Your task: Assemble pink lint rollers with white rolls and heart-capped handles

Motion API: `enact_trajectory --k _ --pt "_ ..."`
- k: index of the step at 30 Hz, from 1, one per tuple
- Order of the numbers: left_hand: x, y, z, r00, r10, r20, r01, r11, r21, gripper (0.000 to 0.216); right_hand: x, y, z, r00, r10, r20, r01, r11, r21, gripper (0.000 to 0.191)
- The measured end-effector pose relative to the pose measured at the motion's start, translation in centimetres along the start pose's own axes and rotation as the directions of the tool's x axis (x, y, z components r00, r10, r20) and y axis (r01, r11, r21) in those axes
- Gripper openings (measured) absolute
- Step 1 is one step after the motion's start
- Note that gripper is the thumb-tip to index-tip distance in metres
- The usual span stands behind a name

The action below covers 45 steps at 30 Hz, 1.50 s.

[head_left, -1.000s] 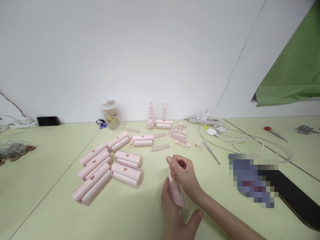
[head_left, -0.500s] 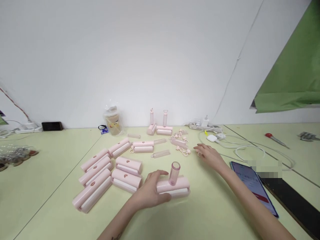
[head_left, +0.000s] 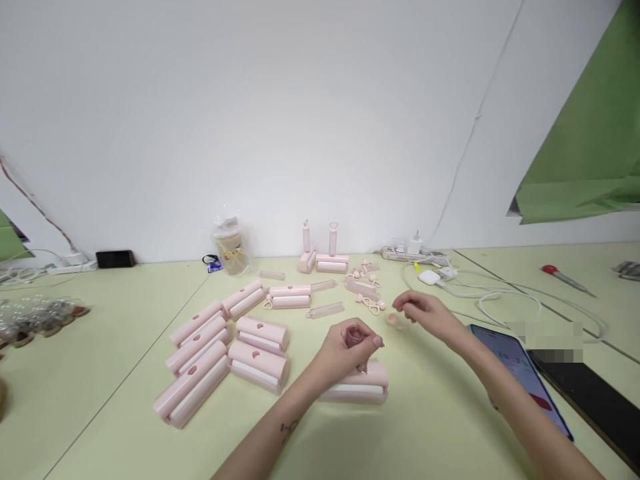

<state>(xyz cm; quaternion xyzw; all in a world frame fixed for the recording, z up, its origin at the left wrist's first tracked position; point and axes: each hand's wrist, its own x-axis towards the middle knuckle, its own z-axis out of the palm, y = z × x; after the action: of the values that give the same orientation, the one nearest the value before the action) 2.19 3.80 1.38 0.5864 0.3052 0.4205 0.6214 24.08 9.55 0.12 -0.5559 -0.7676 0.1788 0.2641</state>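
My left hand (head_left: 345, 350) is wrapped around a translucent pink tube handle (head_left: 355, 333), its round open end facing up. The handle stands on a pink roller head (head_left: 363, 393) with a white lower part, lying on the table. To the right, my right hand (head_left: 423, 313) has its fingers closed on a small pink cap (head_left: 393, 321), blurred by motion, just above the table. Beyond my hands lie several pink heart-ring caps (head_left: 371, 305) and loose clear-pink tubes (head_left: 325, 310). Further roller heads (head_left: 257, 367) are grouped at left.
Two rollers with upright handles (head_left: 333, 240) stand near the wall. A bagged cup (head_left: 231, 250) is left of them. A power strip (head_left: 415, 253), white cables (head_left: 510, 300), a lit phone (head_left: 525, 380), a black slab (head_left: 595, 407) and a red-handled tool (head_left: 565, 279) lie at right.
My left hand has moved from the roller head up onto the tube handle. My right hand has closed its fingers and lifted a small pink cap. The view has shifted slightly.
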Motion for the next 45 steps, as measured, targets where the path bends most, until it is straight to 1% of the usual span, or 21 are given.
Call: enact_trajectory --k 3,4,6,8,11,15,17,20,23,25,27,29,30,31,32,35,36,37,41,45 --pt "0.0 -0.6 0.1 1.0 0.024 -0.019 -0.025 1.0 -0.018 0.034 -0.8 -0.7 0.4 0.986 -0.119 0.115 0.114 0.992 0.046 0.023" --pt "0.0 -0.7 0.1 0.999 0.03 -0.025 -0.03 0.999 -0.025 0.034 -1.0 -0.6 0.7 0.981 -0.139 0.135 0.133 0.99 0.055 0.024" --pt "0.0 -0.9 0.1 0.999 0.037 -0.039 -0.039 0.999 -0.036 0.034 -1.3 -0.2 1.5 0.98 -0.142 0.138 0.134 0.989 0.065 0.028" --pt "0.0 -1.0 0.1 0.998 0.042 -0.054 -0.044 0.998 -0.044 0.035 -1.2 0.3 2.3 0.986 -0.123 0.117 0.114 0.99 0.082 0.029" --pt "0.0 -1.2 0.2 0.996 0.043 -0.076 -0.047 0.998 -0.05 0.035 -0.8 0.7 3.5 0.993 -0.097 0.073 0.087 0.987 0.137 0.023" --pt "-0.1 -1.3 0.3 0.995 0.04 -0.092 -0.044 0.998 -0.047 0.034 -0.2 0.8 4.1 0.998 -0.028 -0.049 0.039 0.967 0.252 0.01" --pt "-0.1 -1.2 0.3 0.995 0.041 -0.096 -0.046 0.998 -0.044 0.035 0.0 0.6 4.0 0.992 0.042 -0.123 0.002 0.939 0.343 0.012" --pt "-0.2 -1.0 0.2 0.996 0.041 -0.079 -0.044 0.998 -0.041 0.037 0.2 -0.1 3.7 0.968 0.171 -0.182 -0.048 0.842 0.537 0.019" --pt "-0.3 -0.7 0.1 0.998 0.029 -0.048 -0.03 0.999 -0.031 0.037 0.0 -1.3 3.2 0.962 0.24 -0.134 -0.07 0.685 0.725 0.022" --pt "-0.3 -0.6 0.1 0.999 0.027 -0.043 -0.028 0.999 -0.027 0.037 -0.2 -2.4 2.7 0.969 0.237 -0.076 -0.079 0.584 0.808 0.023" --pt "-0.4 -0.6 0.1 0.998 0.03 -0.049 -0.031 0.999 -0.03 0.037 -0.6 -3.7 2.3 0.978 0.209 -0.019 -0.093 0.51 0.855 0.02" --pt "-0.3 -0.8 0.1 0.998 0.033 -0.047 -0.034 0.999 -0.029 0.036 -1.1 -5.1 1.8 0.984 0.175 0.042 -0.119 0.456 0.882 0.02" --pt "-0.3 -0.8 0.1 0.998 0.034 -0.044 -0.035 0.999 -0.026 0.036 -1.4 -5.9 1.6 0.986 0.156 0.063 -0.127 0.444 0.887 0.021" --pt "-0.3 -0.9 0.1 0.998 0.036 -0.043 -0.037 0.999 -0.023 0.036 -1.7 -6.7 1.4 0.989 0.133 0.069 -0.122 0.451 0.884 0.023" --pt "-0.2 -0.9 0.1 0.998 0.036 -0.044 -0.037 0.999 -0.02 0.035 -2.1 -7.5 1.3 0.993 0.104 0.059 -0.102 0.482 0.87 0.024" --pt "-0.2 -0.8 0.2 0.997 0.022 -0.07 -0.022 1.0 -0.006 0.029 -2.7 -9.8 1.4 1.0 -0.007 0.002 0.003 0.639 0.769 0.023" --pt "-0.2 -0.7 0.2 0.997 0.013 -0.078 -0.013 1.0 -0.001 0.027 -2.8 -10.3 1.6 0.999 -0.035 -0.01 0.031 0.669 0.742 0.023" --pt "-0.2 -0.6 0.3 0.996 0.004 -0.084 -0.003 1.0 0.004 0.024 -2.9 -10.7 1.8 0.999 -0.051 -0.017 0.047 0.68 0.732 0.022" --pt "-0.2 -0.3 0.3 0.997 -0.008 -0.083 0.009 1.0 0.009 0.014 -3.0 -11.4 2.6 0.997 -0.045 -0.056 0.072 0.643 0.763 0.022" --pt "-0.2 -0.6 0.1 0.997 -0.008 -0.074 0.009 1.0 0.016 0.011 -3.1 -11.8 3.2 0.995 -0.059 -0.086 0.103 0.675 0.731 0.023"
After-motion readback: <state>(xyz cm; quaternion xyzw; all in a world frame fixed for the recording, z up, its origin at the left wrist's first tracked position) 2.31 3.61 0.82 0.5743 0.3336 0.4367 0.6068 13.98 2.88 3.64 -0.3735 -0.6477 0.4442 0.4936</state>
